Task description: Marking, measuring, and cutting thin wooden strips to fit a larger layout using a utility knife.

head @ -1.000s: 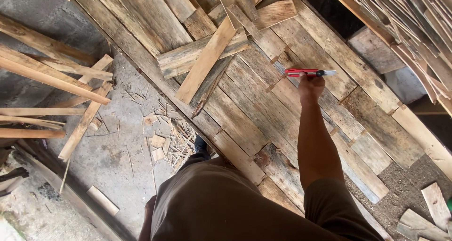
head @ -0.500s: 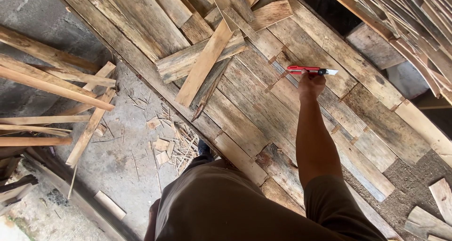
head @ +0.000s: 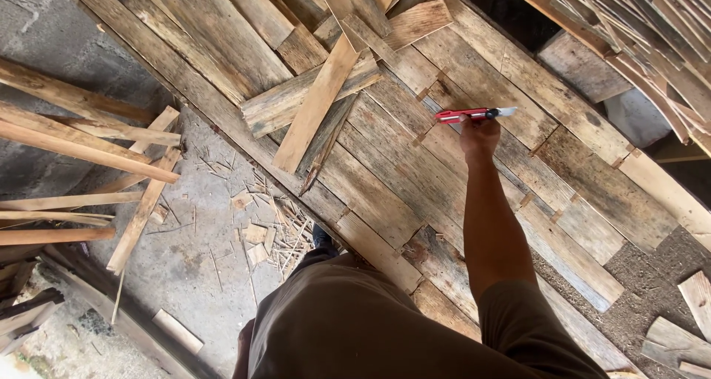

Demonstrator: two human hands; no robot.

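Planks [head: 311, 105] lie loose and crossed on the big panel of old boards [head: 415, 164], up and left from the hand, and small wood chips [head: 259, 231] are spread on the concrete floor [head: 200, 268] beside the panel's edge. Right hand [head: 480, 136] is stretched far forward with a straight arm and is closed around a red utility knife [head: 466, 114], which lies level just over the boards with its blade to the right. Left hand is not visible.

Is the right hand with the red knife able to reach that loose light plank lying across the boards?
Probably yes. The right hand holds the red knife above the boards, and the loose light plank lies nearby to its left with nothing between them.
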